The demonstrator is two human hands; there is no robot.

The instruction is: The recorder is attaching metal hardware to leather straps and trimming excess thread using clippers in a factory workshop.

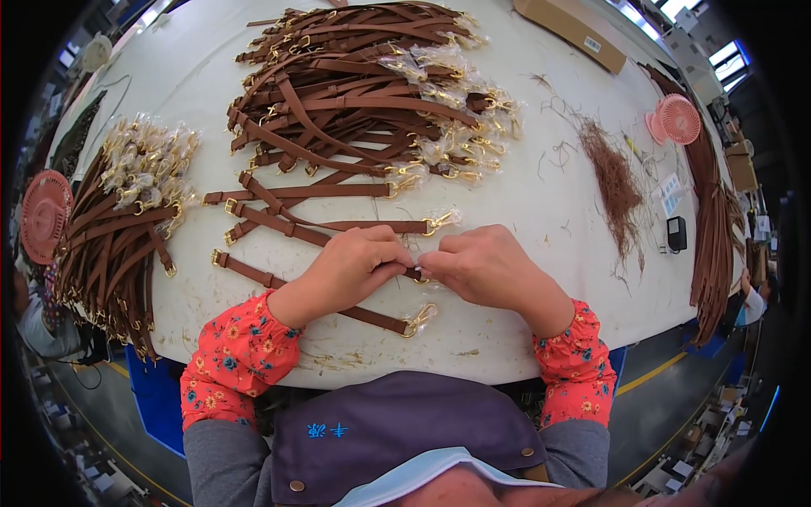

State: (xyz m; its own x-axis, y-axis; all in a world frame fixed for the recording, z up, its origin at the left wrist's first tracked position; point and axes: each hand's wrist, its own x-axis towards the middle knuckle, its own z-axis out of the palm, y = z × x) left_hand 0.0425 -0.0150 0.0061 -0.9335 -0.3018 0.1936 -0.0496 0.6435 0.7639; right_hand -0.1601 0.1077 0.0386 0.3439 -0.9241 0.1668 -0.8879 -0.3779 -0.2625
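Observation:
My left hand (348,264) pinches the end of a brown leather strap (283,223) that runs out from under it to a gold buckle at the far left. Close against it, my right hand (481,266) is closed at the same strap end, where a bit of gold metal and something pale show between the fingertips. My fingers hide most of that end. Nearer me lies another strap (376,318), partly under my left wrist, with a gold snap hook (418,320) in clear plastic. Just beyond my hands is a further strap (397,226) with a wrapped hook.
A large heap of brown straps (338,106) covers the far middle of the white table (524,194). More straps (110,245) hang over the left edge, near a pink fan (46,215). On the right are brown thread scraps (612,182), a black adapter (677,234) and another pink fan (677,119).

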